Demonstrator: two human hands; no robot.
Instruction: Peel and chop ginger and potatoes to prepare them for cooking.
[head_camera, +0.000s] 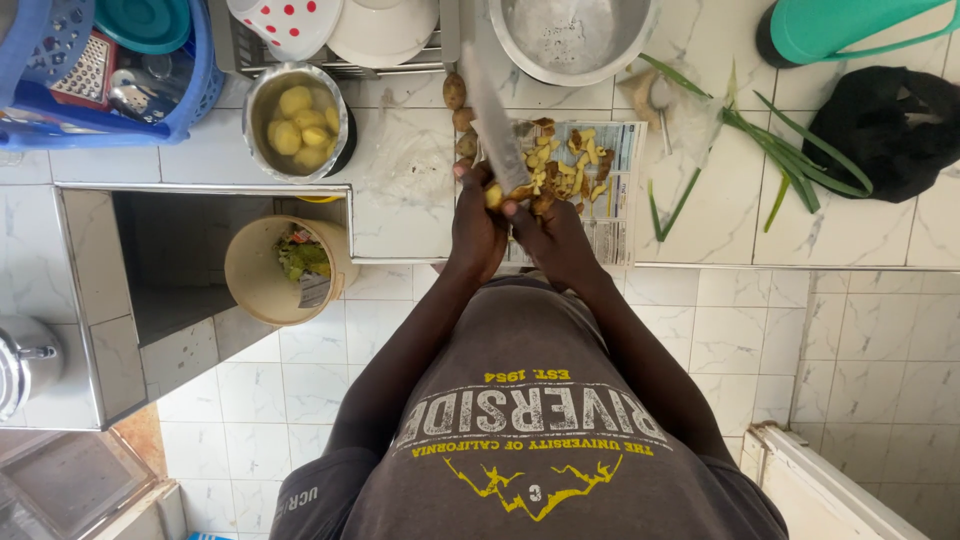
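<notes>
Over the white marble tabletop (400, 170), beside the peel-strewn newspaper (610, 190), left hand (478, 225) grips a potato (494, 195); right hand (553, 235) grips a knife (492, 115). Floor: white tile.

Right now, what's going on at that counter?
A person is peeling a potato: left hand holds it, right hand works a knife over a paper strewn with peels. Peeled potatoes sit in a pot to the left; unpeeled ones line the paper's edge.
</notes>
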